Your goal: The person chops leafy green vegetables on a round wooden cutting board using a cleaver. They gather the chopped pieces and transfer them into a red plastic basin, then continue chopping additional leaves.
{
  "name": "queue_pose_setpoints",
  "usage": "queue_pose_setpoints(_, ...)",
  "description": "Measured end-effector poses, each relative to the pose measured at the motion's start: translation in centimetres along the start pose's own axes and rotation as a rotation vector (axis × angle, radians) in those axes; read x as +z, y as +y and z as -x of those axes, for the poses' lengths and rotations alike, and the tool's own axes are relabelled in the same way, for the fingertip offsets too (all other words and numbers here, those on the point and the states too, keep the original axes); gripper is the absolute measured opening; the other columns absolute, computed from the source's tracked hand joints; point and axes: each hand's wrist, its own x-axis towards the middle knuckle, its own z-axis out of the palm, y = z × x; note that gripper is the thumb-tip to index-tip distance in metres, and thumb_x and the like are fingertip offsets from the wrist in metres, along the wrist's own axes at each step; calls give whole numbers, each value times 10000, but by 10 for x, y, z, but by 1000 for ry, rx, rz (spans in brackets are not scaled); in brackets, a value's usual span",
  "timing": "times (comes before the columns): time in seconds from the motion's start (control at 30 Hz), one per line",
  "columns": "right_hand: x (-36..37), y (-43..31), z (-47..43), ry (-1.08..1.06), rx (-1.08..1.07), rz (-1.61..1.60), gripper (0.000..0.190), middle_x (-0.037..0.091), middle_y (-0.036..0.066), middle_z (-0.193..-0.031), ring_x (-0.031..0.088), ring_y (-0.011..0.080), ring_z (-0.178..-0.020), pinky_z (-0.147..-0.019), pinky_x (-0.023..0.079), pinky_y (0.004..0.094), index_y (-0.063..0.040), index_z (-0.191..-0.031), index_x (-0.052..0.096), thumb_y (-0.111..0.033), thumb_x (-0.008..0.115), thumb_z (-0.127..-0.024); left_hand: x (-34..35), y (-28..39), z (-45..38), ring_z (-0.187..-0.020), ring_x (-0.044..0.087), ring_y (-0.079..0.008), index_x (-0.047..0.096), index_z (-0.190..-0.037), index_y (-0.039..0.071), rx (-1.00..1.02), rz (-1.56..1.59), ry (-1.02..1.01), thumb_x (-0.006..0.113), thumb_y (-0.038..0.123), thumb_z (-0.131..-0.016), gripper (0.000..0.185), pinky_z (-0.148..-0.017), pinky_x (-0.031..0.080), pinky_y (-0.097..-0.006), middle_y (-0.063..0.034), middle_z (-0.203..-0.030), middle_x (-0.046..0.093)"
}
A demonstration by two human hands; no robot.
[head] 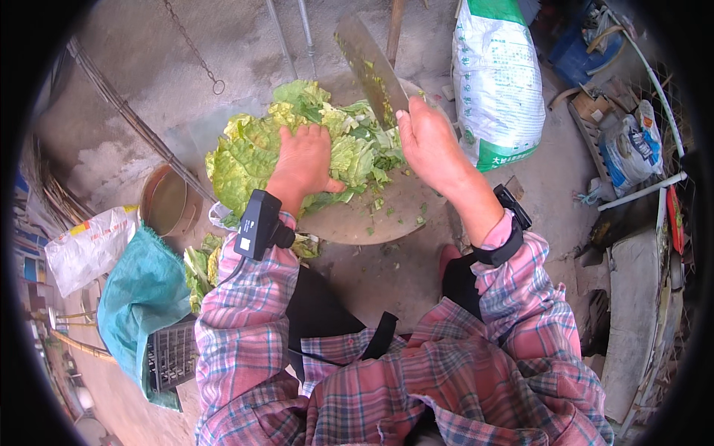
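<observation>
My left hand [305,161] presses with spread fingers on a pile of leafy greens [242,167], some leaves yellowed. The pile lies on a round board [357,223]. In my right hand [427,139] is a cleaver [371,67], its broad blade raised over the right part of the pile and flecked with bits of leaf. The handle is hidden inside my closed fingers. Chopped leaf pieces [379,203] are scattered on the board below the pile, between my hands.
A white and green sack [499,89] stands right of the board. At the left are a metal bucket [170,200], a white bag [92,245], a teal woven sack [142,295] and a dark plastic crate [170,354] with leaves above it. Thin poles [139,125] slant near the wall.
</observation>
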Motion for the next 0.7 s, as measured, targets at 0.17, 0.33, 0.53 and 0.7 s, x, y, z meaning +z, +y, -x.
queue_pose_setpoints(0.17, 8, -15, -5, -318, 34, 150, 223, 634, 335, -891, 634, 481, -893, -822, 491, 515, 97, -1002, 557, -56, 401, -956, 1, 3, 2, -1206, 527, -304, 555, -1238, -36, 6, -27, 76, 850, 598, -587, 955, -1055, 323, -555, -140, -1215, 582)
queue_pose_setpoints(0.33, 10, -15, -2, -244, 107, 33, 240, 632, 358, -944, 634, 483, -955, -844, 497, 500, 107, -1021, 572, -53, 419, -929, 3, 4, 2, -1219, 522, -301, 572, -1213, -28, -11, -23, 7, 848, 604, -589, 930, -1067, 313, -553, -139, -1217, 584)
queue_pose_setpoints(0.53, 9, -14, -4, -73, 1, 23, 231, 627, 315, -866, 634, 468, -843, -782, 494, 504, 79, -973, 555, -134, 465, -981, 4, 3, 2, -1210, 521, -298, 554, -1227, -28, 2, -36, 69, 849, 591, -579, 944, -1056, 320, -541, -144, -1210, 579)
queue_pose_setpoints(0.7, 20, -6, -1, -267, 46, 56, 257, 632, 333, -883, 632, 479, -896, -836, 492, 505, 91, -945, 577, -137, 458, -960, 0, 5, 3, -1227, 508, -317, 503, -1284, -45, -21, -42, 7, 847, 562, -581, 990, -1076, 310, -554, -170, -1245, 561)
